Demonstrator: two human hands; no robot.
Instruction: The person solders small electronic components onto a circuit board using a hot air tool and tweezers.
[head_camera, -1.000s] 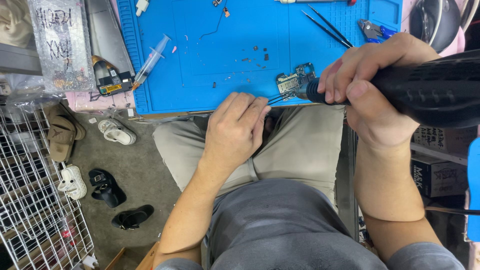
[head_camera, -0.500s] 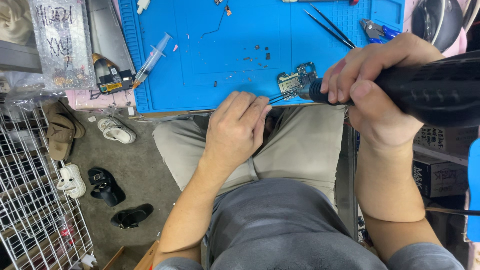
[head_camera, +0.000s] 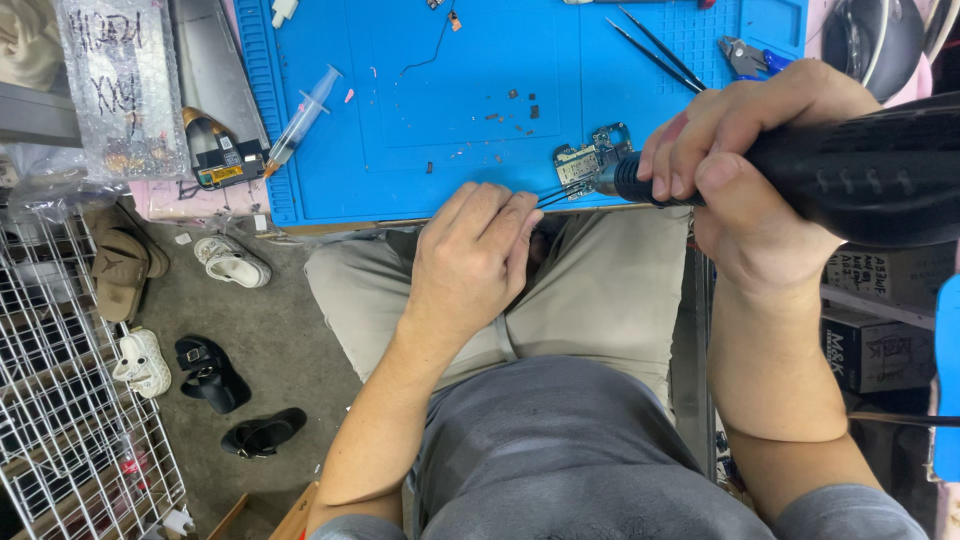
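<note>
Little has shifted: right hand (head_camera: 745, 150) grips the black hot-air handpiece (head_camera: 850, 175) over the small circuit board (head_camera: 590, 160) — left hand (head_camera: 470, 255) pinches tweezers (head_camera: 555, 197) — best held steady.

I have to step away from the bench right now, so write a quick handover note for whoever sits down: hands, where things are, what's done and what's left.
Left hand: holds thin tweezers at the mat's near edge, tips at the small circuit board.
Right hand: gripping the thick black handheld tool, nozzle aimed at the same board.
Board lies on the blue work mat, near edge, right side. Syringe at the mat's left; spare tweezers and cutters at the far right.
Done: small loose parts lie scattered mid-mat.
Left: board is under the tool; how far along cannot be told.
</note>
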